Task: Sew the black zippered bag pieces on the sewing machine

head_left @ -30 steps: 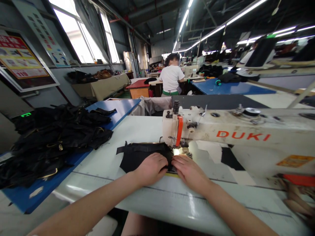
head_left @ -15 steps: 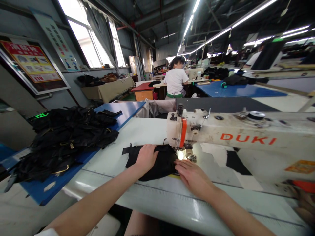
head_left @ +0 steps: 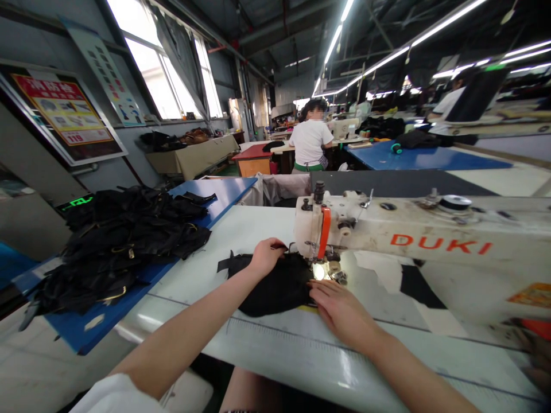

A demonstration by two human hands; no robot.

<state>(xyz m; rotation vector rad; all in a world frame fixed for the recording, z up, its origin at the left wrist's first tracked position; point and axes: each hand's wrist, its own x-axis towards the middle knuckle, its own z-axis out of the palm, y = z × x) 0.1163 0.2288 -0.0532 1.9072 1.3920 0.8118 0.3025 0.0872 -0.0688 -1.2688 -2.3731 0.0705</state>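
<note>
A piece of black fabric (head_left: 275, 289) lies flat on the sewing machine's bed, its right end under the needle area. At its far edge, my left hand (head_left: 267, 257) is closed, thumb and fingers pinching a raised bit of the cloth. My right hand (head_left: 340, 307) lies at the near right corner of the fabric, fingers stretched out and tips pressing on it. Just beyond those fingertips, a small lamp lights the presser foot of the white sewing machine (head_left: 430, 232), which has an orange lever. The needle itself is too small to make out.
A heap of black fabric pieces (head_left: 129, 241), some with zippers, covers part of the blue table (head_left: 81, 327) at left. Black and white scraps (head_left: 419, 287) lie under the machine arm. Ahead, a person in a white shirt (head_left: 310, 142) works at another machine.
My left hand has lifted from lying on the fabric and moved to its far edge, toward the machine head, where it now pinches the cloth. The right hand stays in place.
</note>
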